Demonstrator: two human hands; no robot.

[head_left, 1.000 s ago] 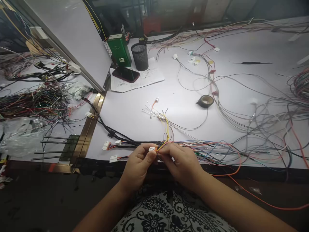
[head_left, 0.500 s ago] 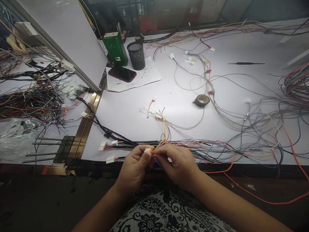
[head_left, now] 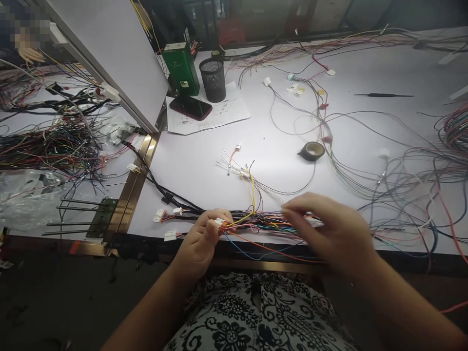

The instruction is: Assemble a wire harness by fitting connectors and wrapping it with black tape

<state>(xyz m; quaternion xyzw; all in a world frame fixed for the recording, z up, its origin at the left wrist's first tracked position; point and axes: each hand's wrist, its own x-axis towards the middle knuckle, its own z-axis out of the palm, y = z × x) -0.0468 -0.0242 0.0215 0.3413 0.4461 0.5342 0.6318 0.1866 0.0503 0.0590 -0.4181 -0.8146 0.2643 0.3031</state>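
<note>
A big white table (head_left: pixel 193 161) has a brass strip along its left edge. A long bunch of wires (head_left: pixel 272 223) runs along the front edge. Some papers (head_left: pixel 236 111) lie near the back left corner. The right hand (head_left: pixel 331 234) is blurry over the front edge, its thumb and pointing finger curved with a gap between. I cannot tell if it holds a wire. The left hand (head_left: pixel 199 239) is pinched tight near the front edge. A dark phone (head_left: pixel 190 107) lies on the papers. Smallest is a white plug (head_left: pixel 220 222), between the left thumb and fingers, just by the front edge, with yellow, orange and blue wires coming out.
</note>
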